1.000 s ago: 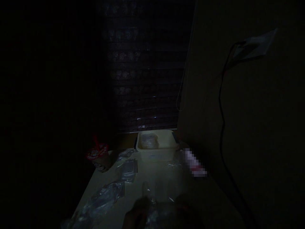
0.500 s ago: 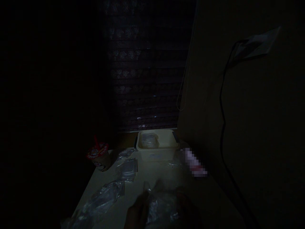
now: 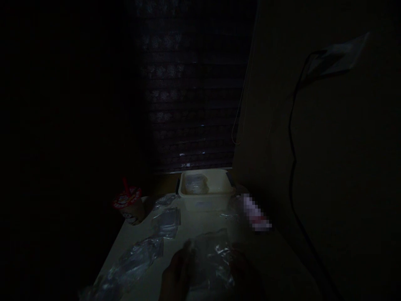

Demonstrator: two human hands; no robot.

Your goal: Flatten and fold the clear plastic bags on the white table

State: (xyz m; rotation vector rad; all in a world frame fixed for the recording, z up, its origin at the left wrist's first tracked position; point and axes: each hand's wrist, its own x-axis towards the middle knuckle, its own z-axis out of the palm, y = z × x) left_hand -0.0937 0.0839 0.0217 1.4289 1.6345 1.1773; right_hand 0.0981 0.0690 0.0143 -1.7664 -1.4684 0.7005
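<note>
Room: dark; pale table [image 3: 194, 228] dimly lit.
Change: clear plastic bag [image 3: 213, 255] now raised nearer the tub [image 3: 205, 192].
Grip: left hand [image 3: 177, 274] and right hand [image 3: 242, 267] both clasp it.

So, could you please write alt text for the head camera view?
In a very dark room, two hands, left hand and right hand, hold up a clear plastic bag over a pale table. Beyond lie more bags, a white tub and a red-lidded cup.
</note>
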